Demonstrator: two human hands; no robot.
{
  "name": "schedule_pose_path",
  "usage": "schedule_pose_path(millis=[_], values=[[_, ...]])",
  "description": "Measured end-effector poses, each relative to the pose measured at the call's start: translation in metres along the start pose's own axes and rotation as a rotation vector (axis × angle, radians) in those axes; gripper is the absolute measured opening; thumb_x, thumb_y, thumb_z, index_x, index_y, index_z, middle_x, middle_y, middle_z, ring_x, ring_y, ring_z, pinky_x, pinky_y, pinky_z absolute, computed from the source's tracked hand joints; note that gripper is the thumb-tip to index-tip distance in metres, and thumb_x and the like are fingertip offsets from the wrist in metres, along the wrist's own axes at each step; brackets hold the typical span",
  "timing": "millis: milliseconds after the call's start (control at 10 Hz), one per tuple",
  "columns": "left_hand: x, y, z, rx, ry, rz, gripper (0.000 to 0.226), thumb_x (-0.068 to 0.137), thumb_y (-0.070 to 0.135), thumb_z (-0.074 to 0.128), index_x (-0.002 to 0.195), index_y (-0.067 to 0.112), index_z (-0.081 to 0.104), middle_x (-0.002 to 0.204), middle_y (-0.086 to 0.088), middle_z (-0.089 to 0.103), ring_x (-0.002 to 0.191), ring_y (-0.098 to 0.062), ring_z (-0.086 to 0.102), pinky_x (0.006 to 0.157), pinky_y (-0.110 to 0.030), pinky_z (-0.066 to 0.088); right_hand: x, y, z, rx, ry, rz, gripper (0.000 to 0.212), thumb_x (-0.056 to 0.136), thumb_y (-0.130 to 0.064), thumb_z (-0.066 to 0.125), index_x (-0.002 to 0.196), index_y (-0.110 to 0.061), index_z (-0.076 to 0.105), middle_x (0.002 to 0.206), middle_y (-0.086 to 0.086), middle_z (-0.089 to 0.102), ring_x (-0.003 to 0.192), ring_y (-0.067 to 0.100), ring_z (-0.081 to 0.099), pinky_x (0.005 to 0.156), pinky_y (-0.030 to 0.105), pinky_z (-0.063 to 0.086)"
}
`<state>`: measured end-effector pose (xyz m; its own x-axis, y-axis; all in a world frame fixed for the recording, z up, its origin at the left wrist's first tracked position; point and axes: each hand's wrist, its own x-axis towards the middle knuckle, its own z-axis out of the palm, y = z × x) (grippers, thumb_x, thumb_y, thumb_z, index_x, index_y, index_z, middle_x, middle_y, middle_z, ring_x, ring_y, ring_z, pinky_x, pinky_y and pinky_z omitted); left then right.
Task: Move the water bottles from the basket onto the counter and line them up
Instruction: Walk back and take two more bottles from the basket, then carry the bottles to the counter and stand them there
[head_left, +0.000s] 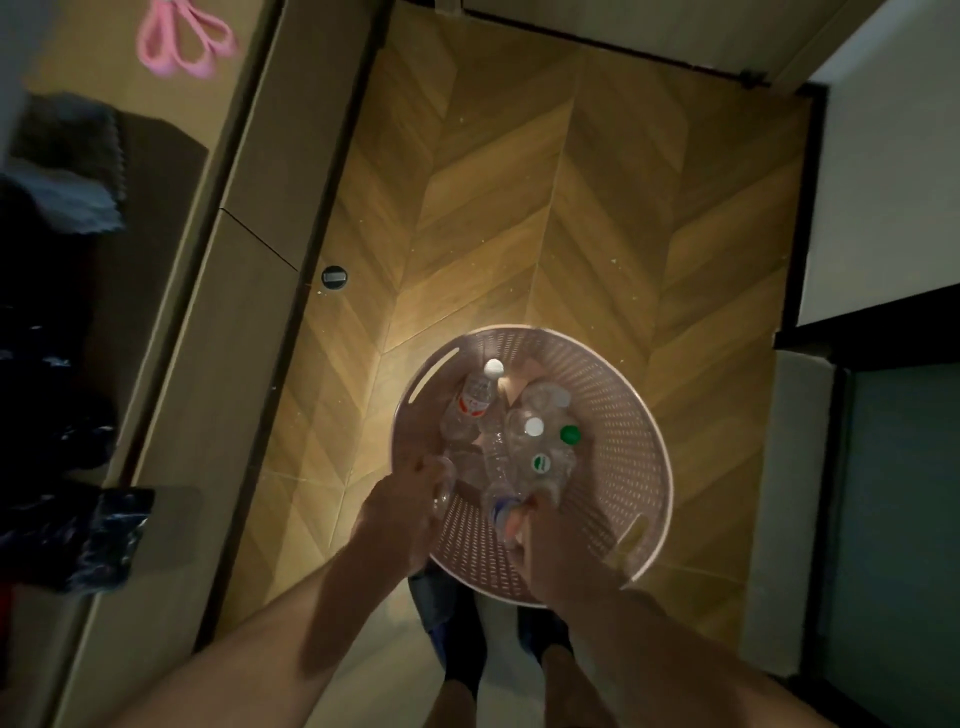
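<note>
A round pinkish perforated basket (613, 415) sits on the wooden floor in front of my feet. Several clear plastic water bottles lie jumbled inside: one with a red label and white cap (474, 400), one with a green cap (570, 434), one with a white cap (533, 427). My left hand (402, 499) reaches into the basket's near left side and curls around a clear bottle (445, 483). My right hand (535, 540) grips the neck end of a blue-capped bottle (501, 506) at the basket's near side.
The counter (130, 218) runs along the left, with its cabinet fronts (244, 291) dropping to the floor. On it lie dark cloths (67, 171), a pink looped item (182, 39) and a dark shiny bag (78, 535). A dark-framed white panel (878, 182) stands at right.
</note>
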<state>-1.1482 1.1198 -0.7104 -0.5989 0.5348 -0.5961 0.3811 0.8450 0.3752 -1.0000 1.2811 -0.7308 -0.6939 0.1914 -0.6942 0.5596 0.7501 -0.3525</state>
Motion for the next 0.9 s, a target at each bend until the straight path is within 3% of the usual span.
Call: schedule_pose_path(millis=[100,200,300,400,500,600,700,800,900], values=[[-0.059,0.033,-0.046,-0.154,0.049,-0.054,0.023,0.098,0.023,0.063,0.120,0.022,0.058,0.118,0.002,0.056,0.090,-0.017,0.065,0.082,-0.032,0.057,-0.034,-0.024,-0.053,0.057,0.027,0.034,0.028,0.095,-0.016,0.070,0.122,-0.019,0.066,0.133,0.002,0.053,0.117,0.023,0.062,0.102,0.035,0.050],[-0.114,0.055,-0.080,-0.182,0.045,-0.076,0.028,0.093,0.022,0.070,0.118,0.025,0.058,0.118,0.005,0.048,0.086,-0.012,0.058,0.078,-0.025,0.050,-0.076,-0.048,-0.114,0.144,0.045,0.050,0.020,0.078,-0.011,0.078,0.093,-0.023,0.074,0.115,-0.001,0.055,0.102,0.024,0.066,0.094,0.033,0.051],[-0.172,0.073,-0.117,-0.255,0.075,-0.120,0.024,0.089,0.020,0.070,0.111,0.022,0.060,0.115,0.004,0.048,0.083,-0.014,0.058,0.072,-0.025,0.043,-0.131,-0.064,-0.164,0.131,0.139,0.006,0.012,0.076,-0.020,0.084,0.085,-0.024,0.076,0.104,-0.004,0.064,0.090,0.016,0.068,0.078,0.026,0.055],[-0.233,0.100,-0.156,-0.322,0.126,-0.144,0.023,0.088,0.023,0.070,0.109,0.024,0.061,0.114,0.006,0.048,0.089,-0.018,0.063,0.075,-0.027,0.044,-0.185,-0.088,-0.217,0.129,0.267,-0.081,0.018,0.084,-0.014,0.080,0.083,-0.029,0.070,0.106,0.000,0.068,0.092,0.016,0.068,0.081,0.031,0.056],[-0.291,0.120,-0.191,-0.394,0.193,-0.251,0.022,0.088,0.029,0.072,0.108,0.027,0.062,0.117,0.009,0.047,0.091,-0.020,0.063,0.081,-0.031,0.049,-0.235,-0.120,-0.265,0.042,0.043,-0.037,0.025,0.092,-0.020,0.073,0.075,-0.034,0.060,0.109,-0.008,0.054,0.105,0.023,0.064,0.102,0.040,0.053],[-0.342,0.138,-0.218,-0.499,0.333,-0.257,0.019,0.079,0.026,0.073,0.095,0.026,0.064,0.105,0.013,0.050,0.082,-0.015,0.060,0.071,-0.016,0.040,-0.272,-0.143,-0.297,-0.002,0.025,-0.176,0.026,0.086,-0.020,0.081,0.075,-0.036,0.064,0.107,-0.012,0.053,0.109,0.019,0.061,0.104,0.041,0.052],[-0.387,0.156,-0.237,-0.504,0.486,-0.357,0.020,0.074,0.020,0.074,0.087,0.029,0.062,0.099,0.013,0.053,0.083,-0.009,0.055,0.066,-0.014,0.035,-0.299,-0.162,-0.318,-0.029,0.002,-0.300,0.022,0.082,-0.018,0.083,0.077,-0.034,0.069,0.117,-0.012,0.058,0.117,0.021,0.061,0.104,0.039,0.051],[-0.432,0.176,-0.248,-0.509,0.579,-0.466,0.025,0.082,0.020,0.077,0.093,0.036,0.061,0.105,0.018,0.052,0.093,-0.007,0.056,0.081,-0.024,0.043,-0.321,-0.184,-0.337,-0.091,-0.045,-0.448,0.020,0.078,-0.018,0.082,0.076,-0.035,0.071,0.124,-0.013,0.063,0.122,0.019,0.060,0.105,0.039,0.051],[-0.477,0.195,-0.249,-0.596,0.743,-0.530,0.020,0.085,0.023,0.079,0.097,0.033,0.065,0.105,0.020,0.055,0.096,-0.002,0.057,0.085,-0.026,0.049,-0.345,-0.208,-0.349,-0.160,-0.085,-0.596,0.019,0.080,-0.019,0.080,0.077,-0.035,0.072,0.106,-0.020,0.061,0.105,0.012,0.062,0.095,0.042,0.055]])
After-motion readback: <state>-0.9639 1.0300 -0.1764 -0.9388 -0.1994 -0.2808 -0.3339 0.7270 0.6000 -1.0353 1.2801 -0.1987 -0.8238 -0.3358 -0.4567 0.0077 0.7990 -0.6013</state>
